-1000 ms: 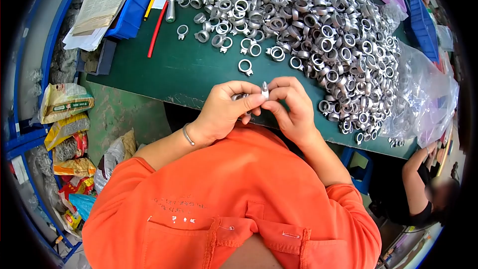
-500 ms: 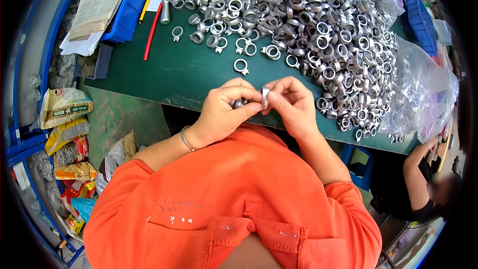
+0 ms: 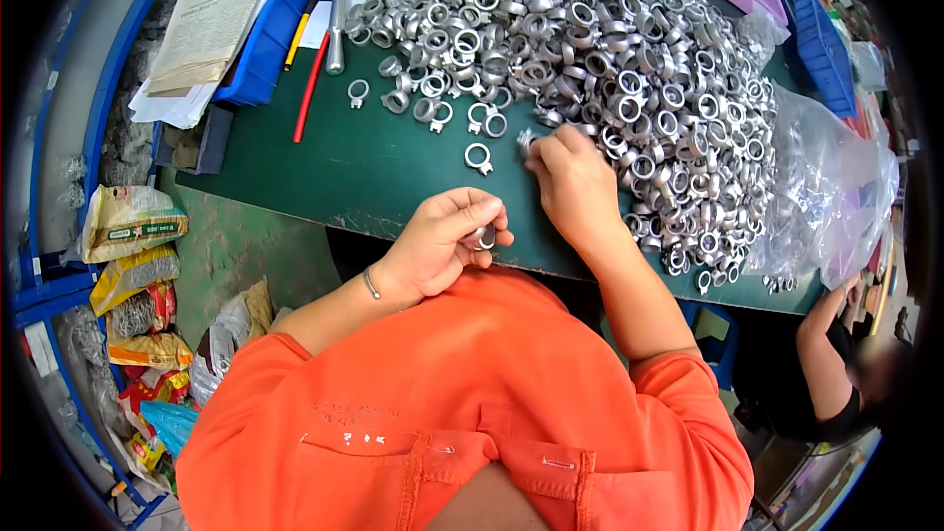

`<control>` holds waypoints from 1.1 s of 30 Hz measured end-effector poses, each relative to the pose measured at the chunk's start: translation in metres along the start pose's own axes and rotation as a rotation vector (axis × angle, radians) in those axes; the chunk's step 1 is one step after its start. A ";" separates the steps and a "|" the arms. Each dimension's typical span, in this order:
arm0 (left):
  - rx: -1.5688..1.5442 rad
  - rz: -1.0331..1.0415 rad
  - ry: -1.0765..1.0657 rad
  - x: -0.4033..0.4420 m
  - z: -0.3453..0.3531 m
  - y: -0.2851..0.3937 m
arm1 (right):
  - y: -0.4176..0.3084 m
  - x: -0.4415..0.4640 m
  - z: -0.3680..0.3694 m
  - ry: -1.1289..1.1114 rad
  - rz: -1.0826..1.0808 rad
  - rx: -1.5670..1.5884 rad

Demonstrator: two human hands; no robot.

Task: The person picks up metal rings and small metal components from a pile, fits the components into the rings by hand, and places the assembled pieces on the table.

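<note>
**Two hands at the ring heap, one ring held near the table edge**

Centre of frame: we see the left hand [image 3: 433, 244] at the near edge of the green table [image 3: 364, 172], fingers curled and thumb pressed over a metal ring [image 3: 486, 240]. Whether more metal sits deeper in that palm we cannot tell.

Just above and right of it, the right hand [image 3: 580, 193] reaches to the fringe of the ring heap [image 3: 615, 42], which fills the upper middle and right of the frame. Its fingers are bent, tips against another ring [image 3: 525, 144]; blur and knuckles hide whether they pinch it or merely touch it.

Risks, as we judge them: the left-hand ring looks smooth and is held close to the edge, so a loosened thumb could drop it towards the lap or floor. On the right, a shallow pinch could let the blurred ring skid away, perhaps knocking the loose ring [image 3: 484, 167] lying to its lower left. Reaching farther in, a snagged lug could drag neighbours and start a small slide.
</note>
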State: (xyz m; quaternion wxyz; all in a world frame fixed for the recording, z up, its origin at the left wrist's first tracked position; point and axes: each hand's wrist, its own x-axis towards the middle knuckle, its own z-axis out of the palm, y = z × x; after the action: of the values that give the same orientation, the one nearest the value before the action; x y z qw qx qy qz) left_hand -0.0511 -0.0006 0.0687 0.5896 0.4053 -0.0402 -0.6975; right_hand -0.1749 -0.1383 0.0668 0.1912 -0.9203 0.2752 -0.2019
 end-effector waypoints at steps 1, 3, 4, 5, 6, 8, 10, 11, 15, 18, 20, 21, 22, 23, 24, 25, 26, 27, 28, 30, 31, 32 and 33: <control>0.004 0.005 0.001 -0.001 0.001 0.000 | 0.001 -0.003 0.002 0.003 0.029 0.197; 0.067 0.129 0.075 -0.001 0.003 0.000 | -0.006 -0.009 -0.004 -0.188 0.233 0.588; 0.079 0.149 0.096 -0.001 0.004 0.001 | -0.008 -0.015 -0.002 -0.237 0.293 0.709; 0.079 0.148 0.100 0.000 0.004 0.002 | -0.010 -0.022 0.003 -0.213 0.345 0.893; 0.119 0.160 0.103 0.000 0.005 0.003 | -0.012 -0.027 0.004 -0.217 0.389 1.029; 0.178 0.162 0.095 0.000 0.007 0.003 | -0.016 -0.033 0.004 -0.223 0.447 1.162; 0.223 0.146 0.090 -0.001 0.007 0.002 | -0.020 -0.037 0.003 -0.154 0.355 1.117; 0.274 0.143 0.082 -0.001 0.008 0.002 | -0.019 -0.038 0.001 -0.155 0.364 1.117; 0.603 0.393 0.072 -0.003 0.009 0.001 | -0.017 -0.034 -0.009 -0.081 -0.020 0.679; 0.739 0.527 0.065 -0.005 0.010 0.001 | -0.015 -0.040 -0.005 -0.116 0.118 0.947; 0.803 0.601 0.048 -0.006 0.011 0.001 | -0.014 -0.041 -0.007 -0.196 0.390 1.224; 0.832 0.622 0.056 -0.007 0.011 0.001 | -0.015 -0.038 -0.009 -0.198 0.467 1.295; 0.861 0.642 0.063 -0.007 0.012 0.000 | -0.017 -0.035 -0.013 -0.233 0.499 1.335; 0.860 0.639 0.062 -0.006 0.012 -0.001 | -0.017 -0.033 -0.015 -0.267 0.531 1.374; 0.908 0.708 0.039 -0.005 0.011 -0.002 | -0.014 -0.034 -0.014 -0.266 0.534 1.375; 0.955 0.778 0.016 -0.004 0.011 -0.003 | -0.010 -0.037 -0.011 -0.306 0.479 1.417; 0.955 0.777 0.015 -0.005 0.013 -0.003 | -0.008 -0.038 -0.008 -0.347 0.421 1.459; 0.914 0.720 0.089 -0.008 0.014 -0.003 | -0.009 -0.038 -0.007 -0.347 0.421 1.460; 0.872 0.663 0.164 -0.010 0.015 -0.003 | -0.012 -0.037 -0.005 -0.212 0.348 1.571; 0.511 0.330 0.122 -0.007 0.005 0.000 | -0.009 -0.037 -0.003 -0.064 0.268 1.764; 0.325 0.211 0.065 -0.006 0.003 0.002 | -0.010 -0.038 -0.003 -0.064 0.269 1.764; 0.325 0.212 0.065 -0.005 0.004 0.004 | -0.010 -0.038 -0.003 -0.033 0.216 1.754; 0.163 0.090 -0.009 -0.004 0.005 0.006 | -0.010 -0.039 -0.003 -0.003 0.163 1.743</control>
State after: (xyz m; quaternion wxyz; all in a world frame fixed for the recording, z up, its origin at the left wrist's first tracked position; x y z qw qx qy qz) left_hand -0.0492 -0.0012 0.0775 0.5851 0.4463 -0.1176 -0.6668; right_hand -0.2018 -0.1084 0.0640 0.8407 -0.4241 0.0877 -0.3250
